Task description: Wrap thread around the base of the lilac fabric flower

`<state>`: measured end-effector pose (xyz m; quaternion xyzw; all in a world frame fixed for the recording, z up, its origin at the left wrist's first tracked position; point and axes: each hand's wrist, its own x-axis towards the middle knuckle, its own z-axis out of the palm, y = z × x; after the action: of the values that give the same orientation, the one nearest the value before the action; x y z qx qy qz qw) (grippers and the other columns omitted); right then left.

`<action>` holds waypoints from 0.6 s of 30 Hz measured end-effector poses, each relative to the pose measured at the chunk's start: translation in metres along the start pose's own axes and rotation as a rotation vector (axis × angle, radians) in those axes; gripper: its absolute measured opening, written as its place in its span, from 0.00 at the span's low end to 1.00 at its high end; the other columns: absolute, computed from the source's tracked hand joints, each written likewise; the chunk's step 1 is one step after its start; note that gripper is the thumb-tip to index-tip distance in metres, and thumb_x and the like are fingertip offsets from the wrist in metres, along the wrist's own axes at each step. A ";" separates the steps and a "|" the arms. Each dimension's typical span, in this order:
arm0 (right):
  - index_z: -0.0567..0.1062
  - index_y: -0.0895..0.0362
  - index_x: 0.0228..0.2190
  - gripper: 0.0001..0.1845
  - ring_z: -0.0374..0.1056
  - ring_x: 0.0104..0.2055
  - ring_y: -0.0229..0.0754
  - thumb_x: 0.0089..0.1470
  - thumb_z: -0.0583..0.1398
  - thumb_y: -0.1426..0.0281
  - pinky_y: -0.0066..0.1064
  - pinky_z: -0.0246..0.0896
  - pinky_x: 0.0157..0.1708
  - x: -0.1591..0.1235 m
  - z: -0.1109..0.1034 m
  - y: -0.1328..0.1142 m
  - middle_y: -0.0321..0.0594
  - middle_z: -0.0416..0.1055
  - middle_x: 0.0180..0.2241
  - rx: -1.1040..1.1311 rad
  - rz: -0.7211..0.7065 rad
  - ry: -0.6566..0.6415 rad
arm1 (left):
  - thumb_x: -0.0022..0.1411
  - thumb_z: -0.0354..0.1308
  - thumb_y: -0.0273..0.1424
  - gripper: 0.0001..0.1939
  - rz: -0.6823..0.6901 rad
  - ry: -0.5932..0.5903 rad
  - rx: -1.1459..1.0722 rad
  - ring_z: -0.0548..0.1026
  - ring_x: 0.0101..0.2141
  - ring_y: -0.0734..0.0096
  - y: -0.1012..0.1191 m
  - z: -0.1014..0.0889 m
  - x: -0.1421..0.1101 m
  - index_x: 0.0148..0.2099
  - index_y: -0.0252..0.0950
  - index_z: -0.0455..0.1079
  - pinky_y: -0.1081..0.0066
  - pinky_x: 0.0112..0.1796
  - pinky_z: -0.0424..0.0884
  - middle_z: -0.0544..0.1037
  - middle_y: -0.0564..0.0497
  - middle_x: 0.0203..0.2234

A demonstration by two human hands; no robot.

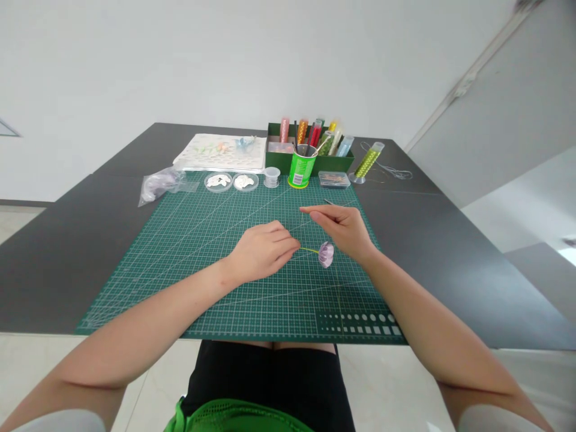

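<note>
My left hand (265, 249) is closed, its fingertips pinching the thin green stem of a pale purple artificial flower (326, 255). The flower lies sideways above the mat, with its bloom pointing right. Above and to the right of the bloom is my right hand (344, 228), index finger stretched out to the left and thumb slightly apart from it. Its other fingers curl inward, partly hidden, and I see nothing held in them. A green cutting mat (216, 240) with a white grid lies under both hands.
At the back stand a green box (333, 163) of thread spools, a green can (301, 168) of tools, a clear case (334, 179) and a yellow-green spool (369, 161). Two dishes of white pieces (219, 181), a plastic bag (159, 185) and a white stack (216, 159) are leftward.
</note>
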<state>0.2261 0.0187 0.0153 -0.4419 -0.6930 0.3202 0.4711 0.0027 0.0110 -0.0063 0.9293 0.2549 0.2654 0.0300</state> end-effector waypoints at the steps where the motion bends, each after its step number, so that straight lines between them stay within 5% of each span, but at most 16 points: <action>1: 0.87 0.50 0.39 0.12 0.75 0.34 0.43 0.59 0.63 0.66 0.33 0.66 0.31 0.002 -0.001 0.004 0.38 0.83 0.32 -0.003 0.012 -0.025 | 0.74 0.51 0.34 0.15 0.005 0.017 -0.026 0.76 0.37 0.62 0.001 0.000 0.000 0.42 0.39 0.79 0.66 0.38 0.69 0.83 0.48 0.33; 8: 0.87 0.52 0.37 0.11 0.78 0.42 0.45 0.57 0.65 0.62 0.38 0.71 0.43 0.008 -0.002 0.023 0.41 0.84 0.39 0.083 0.145 -0.324 | 0.72 0.55 0.32 0.11 -0.005 0.137 -0.117 0.79 0.39 0.63 0.003 -0.003 -0.002 0.43 0.41 0.80 0.65 0.42 0.72 0.85 0.49 0.34; 18: 0.86 0.57 0.39 0.21 0.75 0.36 0.44 0.57 0.64 0.54 0.34 0.67 0.36 0.002 0.006 0.028 0.43 0.83 0.36 0.101 0.125 -0.500 | 0.69 0.60 0.28 0.05 0.002 0.475 -0.099 0.78 0.33 0.70 0.006 -0.004 0.000 0.41 0.38 0.77 0.68 0.40 0.73 0.84 0.52 0.30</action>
<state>0.2291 0.0320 -0.0100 -0.3672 -0.7423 0.4821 0.2860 0.0033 0.0057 -0.0022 0.8384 0.2407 0.4888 0.0145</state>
